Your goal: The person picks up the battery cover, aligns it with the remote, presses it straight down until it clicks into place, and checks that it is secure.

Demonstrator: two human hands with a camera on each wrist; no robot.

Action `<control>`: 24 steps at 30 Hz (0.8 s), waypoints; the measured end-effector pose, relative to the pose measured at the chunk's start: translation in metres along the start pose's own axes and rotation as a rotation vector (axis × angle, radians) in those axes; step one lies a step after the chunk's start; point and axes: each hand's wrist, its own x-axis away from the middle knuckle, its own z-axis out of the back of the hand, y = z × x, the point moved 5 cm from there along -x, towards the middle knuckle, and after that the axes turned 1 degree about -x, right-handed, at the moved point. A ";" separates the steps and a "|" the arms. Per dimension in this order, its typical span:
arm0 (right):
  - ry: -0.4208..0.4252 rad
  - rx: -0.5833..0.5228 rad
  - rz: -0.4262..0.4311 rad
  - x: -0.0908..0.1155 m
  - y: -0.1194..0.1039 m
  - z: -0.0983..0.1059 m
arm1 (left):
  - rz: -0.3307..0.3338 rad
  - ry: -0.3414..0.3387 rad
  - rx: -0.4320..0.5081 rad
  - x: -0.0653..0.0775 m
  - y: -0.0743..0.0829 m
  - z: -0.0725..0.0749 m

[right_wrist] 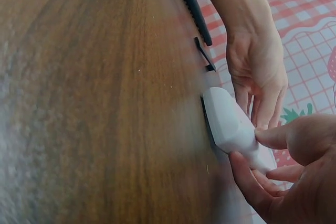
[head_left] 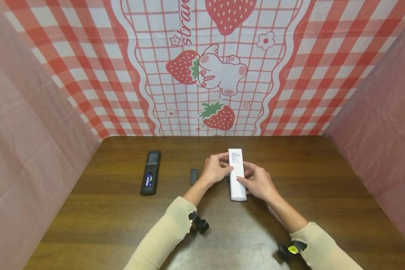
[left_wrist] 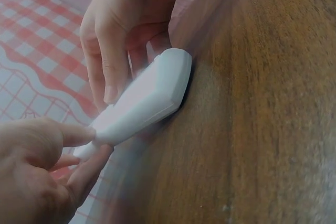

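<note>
Both hands hold a white remote control (head_left: 237,189), its labelled back facing up, near the middle of the table. My left hand (head_left: 216,169) grips it by its left edge toward the far end, thumb on top. From the right side my right hand (head_left: 259,182) grips it, the thumb lying on the back face. In the left wrist view the white remote (left_wrist: 152,95) slants just above or on the wood, with the left hand (left_wrist: 42,166) at its far end. The right wrist view shows the remote's rounded near end (right_wrist: 226,116) beside the right hand (right_wrist: 299,166).
A black remote (head_left: 150,172) lies at the left, back up, its battery bay uncovered with blue-and-silver batteries (head_left: 149,179) inside. Between it and the left hand lies a small dark battery cover (head_left: 194,176). The wooden table (head_left: 104,210) ends at a strawberry-print cloth (head_left: 222,86).
</note>
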 end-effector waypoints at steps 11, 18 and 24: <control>0.000 0.010 0.019 0.001 0.000 -0.002 | 0.013 0.005 -0.043 0.002 -0.002 -0.002; 0.013 0.014 0.024 0.000 0.002 -0.002 | 0.021 -0.002 -0.046 0.001 -0.004 -0.002; 0.013 0.021 0.028 -0.001 0.003 -0.003 | 0.027 -0.005 -0.055 0.002 -0.005 -0.001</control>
